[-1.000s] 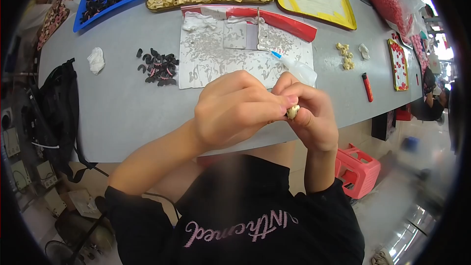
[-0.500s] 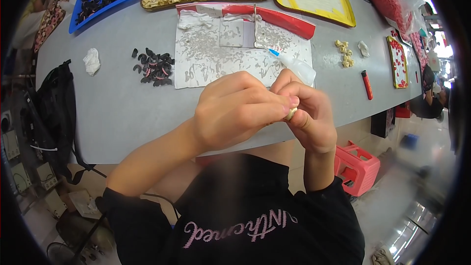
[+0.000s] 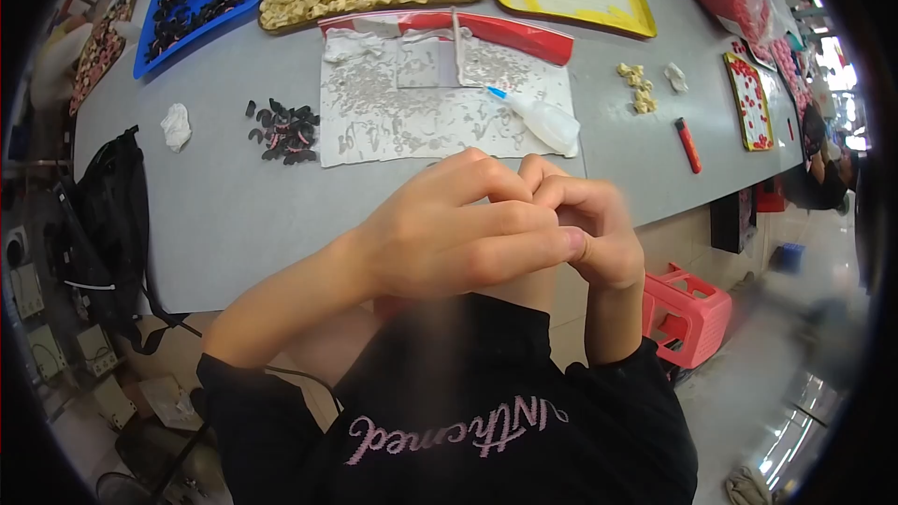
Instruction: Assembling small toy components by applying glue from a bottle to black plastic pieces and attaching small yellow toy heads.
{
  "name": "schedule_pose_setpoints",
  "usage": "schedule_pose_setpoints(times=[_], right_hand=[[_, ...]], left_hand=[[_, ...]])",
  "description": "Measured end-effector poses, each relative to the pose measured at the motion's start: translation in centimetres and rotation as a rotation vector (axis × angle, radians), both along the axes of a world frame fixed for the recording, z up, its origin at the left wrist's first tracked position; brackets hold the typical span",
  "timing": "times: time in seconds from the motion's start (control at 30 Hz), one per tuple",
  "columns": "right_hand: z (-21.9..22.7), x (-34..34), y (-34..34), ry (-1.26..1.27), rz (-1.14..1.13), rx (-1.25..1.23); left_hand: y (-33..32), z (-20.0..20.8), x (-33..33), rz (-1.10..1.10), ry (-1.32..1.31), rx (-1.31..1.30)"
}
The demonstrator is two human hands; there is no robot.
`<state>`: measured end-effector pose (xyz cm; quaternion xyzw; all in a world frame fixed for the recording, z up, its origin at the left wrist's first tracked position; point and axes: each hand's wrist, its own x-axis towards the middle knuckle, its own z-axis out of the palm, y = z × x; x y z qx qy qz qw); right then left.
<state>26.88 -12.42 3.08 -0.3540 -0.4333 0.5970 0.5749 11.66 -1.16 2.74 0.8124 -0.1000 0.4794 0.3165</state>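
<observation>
The person's left hand (image 3: 430,234) lies across the near edge of the gray table (image 3: 234,224), back upward and fingers bent, its thumb tip meeting the right hand (image 3: 603,229), which curls in from the right above an upright forearm. The fingers bunch together, but I can't tell how tightly they close or whether they pinch anything; any piece between them is hidden from me. Beyond, to the left, loose black curved pieces (image 3: 292,128) look light, thin and perhaps easily snapped, so I'd lift one gently by its outer curve. To their right, a translucent squeeze bottle (image 3: 550,125) with a blue tip lies on a smeared white board (image 3: 393,140); it probably gives under pressure, so a loose hold round the body suits. Slightly farther right, small cream pieces (image 3: 642,99) seem stiff and light, best pinched across opposite sides.
</observation>
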Motion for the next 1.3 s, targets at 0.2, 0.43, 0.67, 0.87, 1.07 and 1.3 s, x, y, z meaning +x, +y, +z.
schedule_pose_setpoints(times=[0.2, 0.43, 0.67, 0.87, 1.07, 1.3], right_hand=[[1.8, 0.4, -3.0, 0.028, 0.02, 0.031], [1.6, 0.2, -8.3, -0.09, 0.02, -0.024], [0.6, -1.1, -11.8, -0.005, -0.036, -0.064], [-1.0, -0.6, -14.8, 0.078, -0.265, -0.138], [-5.1, -1.0, -14.9, 0.033, -0.229, -0.111], [-8.3, -3.0, -15.5, 0.175, -0.267, -0.21]], left_hand=[[-2.5, 2.8, 0.4, -0.082, 0.054, 0.064], [-7.6, 3.0, 0.0, -0.108, 0.137, 0.069], [-12.4, 1.0, -0.9, -0.08, 0.129, -0.235], [-15.0, -2.5, 1.9, -0.126, 0.061, -0.387], [-15.0, -11.1, -0.9, 0.121, 0.068, -0.393], [-16.8, -23.5, -8.2, 0.393, 1.039, -0.742]])
